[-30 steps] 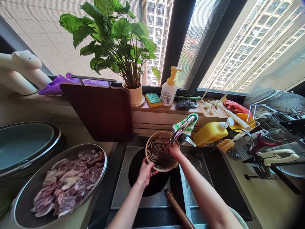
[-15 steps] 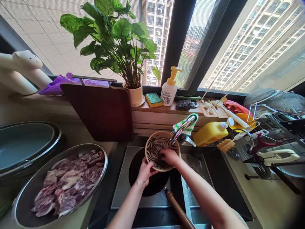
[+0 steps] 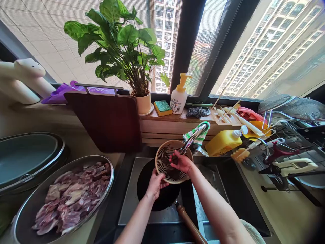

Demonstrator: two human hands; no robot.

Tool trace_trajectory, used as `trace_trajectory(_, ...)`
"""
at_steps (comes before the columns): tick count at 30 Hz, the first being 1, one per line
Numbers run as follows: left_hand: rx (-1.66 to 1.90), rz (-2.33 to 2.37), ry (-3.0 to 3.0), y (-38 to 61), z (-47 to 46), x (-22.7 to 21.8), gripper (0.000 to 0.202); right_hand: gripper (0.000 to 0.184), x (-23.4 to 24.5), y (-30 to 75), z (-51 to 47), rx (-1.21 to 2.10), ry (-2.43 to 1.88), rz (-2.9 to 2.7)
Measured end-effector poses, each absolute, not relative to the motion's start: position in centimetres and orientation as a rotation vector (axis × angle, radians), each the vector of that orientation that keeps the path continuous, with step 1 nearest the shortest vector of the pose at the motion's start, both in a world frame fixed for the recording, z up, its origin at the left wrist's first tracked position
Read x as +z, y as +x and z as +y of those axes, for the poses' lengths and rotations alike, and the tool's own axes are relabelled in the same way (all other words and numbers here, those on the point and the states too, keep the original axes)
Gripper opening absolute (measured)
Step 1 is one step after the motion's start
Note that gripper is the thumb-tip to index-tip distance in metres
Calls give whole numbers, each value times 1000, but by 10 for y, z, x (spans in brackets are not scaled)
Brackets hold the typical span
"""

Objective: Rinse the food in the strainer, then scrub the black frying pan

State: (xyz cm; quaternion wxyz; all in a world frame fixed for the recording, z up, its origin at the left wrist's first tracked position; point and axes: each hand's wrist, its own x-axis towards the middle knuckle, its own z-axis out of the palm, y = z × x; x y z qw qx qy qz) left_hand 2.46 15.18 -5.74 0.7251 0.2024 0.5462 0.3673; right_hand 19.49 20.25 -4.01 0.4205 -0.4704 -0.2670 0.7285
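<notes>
My left hand (image 3: 155,184) grips the lower left rim of a round tan slotted strainer basket (image 3: 165,166), held tilted over the sink beneath the chrome faucet spout (image 3: 194,137). My right hand (image 3: 180,162) is inside the basket, fingers spread against its slotted bottom, holding nothing that I can see. Below the basket lies a black pan (image 3: 158,195) with a wooden handle (image 3: 190,224) in the steel sink (image 3: 132,203).
A metal bowl of raw meat pieces (image 3: 71,196) and a grey pot (image 3: 27,159) stand on the left counter. A dark cutting board (image 3: 104,120) leans behind. The sill holds a potted plant (image 3: 141,101), sponge (image 3: 163,107) and soap pump (image 3: 178,96). A yellow bottle (image 3: 223,142) and dish rack (image 3: 289,152) are right.
My right hand moved from the faucet side down into the basket, then slid a little up and left across its bottom. My left hand kept its hold on the rim.
</notes>
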Motion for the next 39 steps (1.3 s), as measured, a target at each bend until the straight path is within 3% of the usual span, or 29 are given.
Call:
trace_trajectory(4,813,1215,455,25,151,-58,33,31,-35,194,201,1695,-1327,-586)
trace_trajectory(11,806,1213,471,28,151,-58,32,23,-22,186,198,1825,-1162,-360)
trace_trajectory(18,820,1211,448,27,152,-59,32,32,-18,186,197,1285,-1816,-1136)
trace_trajectory(23,849,1230,430,26,149,-61,33,23,-10,192,185,870,-1998,-1897)
trace_trajectory(27,863,1250,452,20,144,-62,30,24,-2,183,170,687,-2074,-2038)
trace_trajectory(39,776,1265,529,21,144,-72,19,31,-1,181,127,664,-2200,-2090)
